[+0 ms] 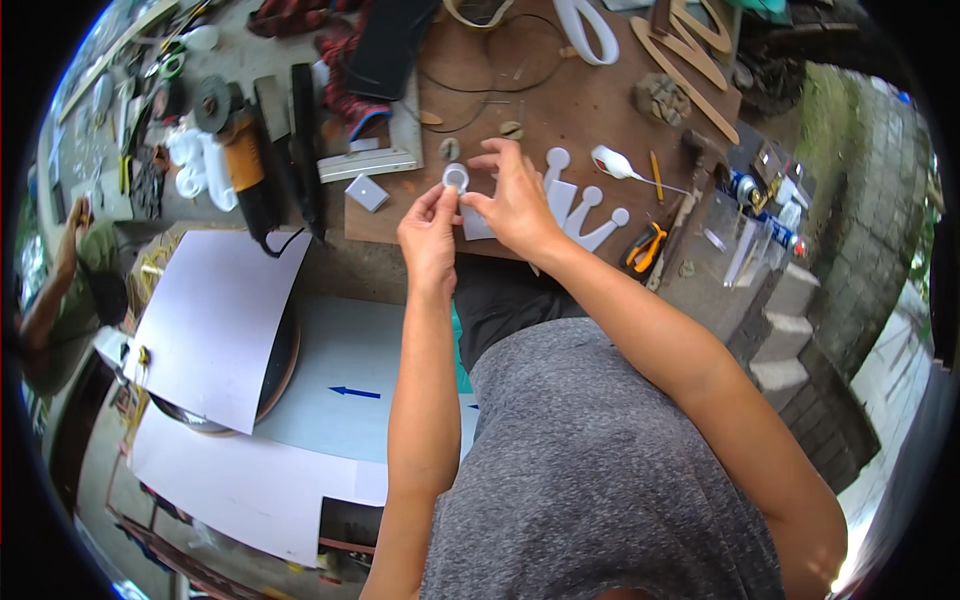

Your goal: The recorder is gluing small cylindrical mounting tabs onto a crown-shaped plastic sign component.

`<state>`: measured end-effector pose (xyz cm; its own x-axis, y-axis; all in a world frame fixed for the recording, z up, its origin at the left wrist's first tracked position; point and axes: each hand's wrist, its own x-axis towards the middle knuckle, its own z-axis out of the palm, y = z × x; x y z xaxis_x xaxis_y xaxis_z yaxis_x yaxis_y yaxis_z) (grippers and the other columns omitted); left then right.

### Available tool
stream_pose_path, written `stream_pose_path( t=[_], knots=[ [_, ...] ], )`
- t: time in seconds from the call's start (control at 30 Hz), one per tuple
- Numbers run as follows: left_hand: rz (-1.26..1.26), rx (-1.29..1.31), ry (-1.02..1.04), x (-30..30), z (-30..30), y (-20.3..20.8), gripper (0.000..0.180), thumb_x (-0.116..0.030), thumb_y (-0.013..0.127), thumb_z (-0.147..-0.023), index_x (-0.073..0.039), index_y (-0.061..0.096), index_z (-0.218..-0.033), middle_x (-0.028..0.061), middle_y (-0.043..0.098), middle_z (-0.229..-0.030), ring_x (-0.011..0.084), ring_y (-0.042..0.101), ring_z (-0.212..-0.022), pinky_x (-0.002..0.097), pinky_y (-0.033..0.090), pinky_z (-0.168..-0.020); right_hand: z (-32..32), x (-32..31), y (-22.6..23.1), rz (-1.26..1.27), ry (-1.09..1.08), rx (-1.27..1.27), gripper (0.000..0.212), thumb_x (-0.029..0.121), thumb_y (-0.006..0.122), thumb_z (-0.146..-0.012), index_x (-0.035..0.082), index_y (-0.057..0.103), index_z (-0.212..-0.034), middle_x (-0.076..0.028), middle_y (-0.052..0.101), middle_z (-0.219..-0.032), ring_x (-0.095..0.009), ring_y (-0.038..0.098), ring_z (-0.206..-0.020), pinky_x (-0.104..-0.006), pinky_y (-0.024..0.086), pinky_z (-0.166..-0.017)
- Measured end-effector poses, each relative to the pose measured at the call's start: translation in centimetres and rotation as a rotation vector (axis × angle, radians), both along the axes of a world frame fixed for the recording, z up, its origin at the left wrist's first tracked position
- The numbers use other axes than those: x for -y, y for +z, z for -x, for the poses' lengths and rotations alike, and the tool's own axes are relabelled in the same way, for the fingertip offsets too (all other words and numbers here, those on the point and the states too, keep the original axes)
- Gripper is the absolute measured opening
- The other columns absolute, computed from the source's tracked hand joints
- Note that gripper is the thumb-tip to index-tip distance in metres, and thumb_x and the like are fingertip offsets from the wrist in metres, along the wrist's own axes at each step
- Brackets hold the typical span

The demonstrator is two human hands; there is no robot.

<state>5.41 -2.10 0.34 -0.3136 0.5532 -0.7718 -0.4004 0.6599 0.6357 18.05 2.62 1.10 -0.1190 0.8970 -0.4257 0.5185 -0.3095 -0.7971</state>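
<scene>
Pinched between the thumb and fingertips of my left hand is a small white ring, raised over the near edge of the brown work board. My right hand hovers just to its right, fingers and thumb apart, with nothing visible between them; whether the thumb touches the ring I cannot tell. Partly behind my right hand lies a flat white crown-shaped piece with round-tipped points. Two small greyish-brown lumps sit just beyond my hands.
Right of the crown piece are a white squeeze bottle with a thin nozzle, a pencil, orange-handled pliers and a hammer. An angle grinder lies left. White sheets lie at lower left; another person's arm shows far left.
</scene>
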Motion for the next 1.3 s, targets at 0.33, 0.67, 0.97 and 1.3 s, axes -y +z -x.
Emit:
stream_pose_path(
  t=[0.33, 0.67, 0.97, 1.3],
  knots=[
    [-0.061, 0.001, 0.107, 0.3, 0.1, 0.1, 0.038, -0.018, 0.075, -0.087, 0.008, 0.066, -0.114, 0.0094, 0.072, -0.094, 0.0104, 0.064, -0.078, 0.0243, 0.052, -0.069, 0.7, -1.5, 0.9, -0.018, 0.26, -0.056, 0.06, 0.005, 0.075, -0.082, -0.003, 0.04, -0.13, -0.021, 0.065, -0.122, -0.037, 0.062, -0.114, -0.0424, 0.049, -0.095],
    [-0.047, -0.08, 0.08, 0.7, 0.2, -0.2, 0.037, -0.018, 0.074, -0.088, 0.008, 0.068, -0.114, 0.0107, 0.073, -0.091, 0.011, 0.066, -0.078, 0.0257, 0.053, -0.071, 1.3, -1.8, 1.0, -0.046, 0.387, 0.123, 0.06, 0.01, 0.077, -0.082, -0.005, 0.041, -0.127, -0.018, 0.066, -0.122, -0.033, 0.063, -0.11, -0.0408, 0.05, -0.091],
    [-0.05, -0.064, 0.084, 0.6, 0.2, 0.0, 0.037, -0.018, 0.074, -0.088, 0.007, 0.068, -0.115, 0.0101, 0.073, -0.09, 0.0103, 0.064, -0.077, 0.025, 0.052, -0.071, 1.3, -1.9, 0.9, -0.01, 0.364, 0.107, 0.063, 0.01, 0.079, -0.08, -0.003, 0.042, -0.129, -0.016, 0.067, -0.121, -0.031, 0.063, -0.11, -0.04, 0.05, -0.09],
    [-0.07, -0.017, 0.118, 0.6, -0.2, 0.0, 0.037, -0.018, 0.074, -0.089, 0.006, 0.065, -0.114, 0.0087, 0.071, -0.095, 0.0108, 0.062, -0.077, 0.0239, 0.05, -0.069, 1.0, -1.1, 1.0, 0.035, 0.174, -0.004, 0.063, 0.004, 0.077, -0.079, -0.003, 0.042, -0.13, -0.019, 0.068, -0.114, -0.032, 0.066, -0.108, -0.04, 0.051, -0.09]
  ],
)
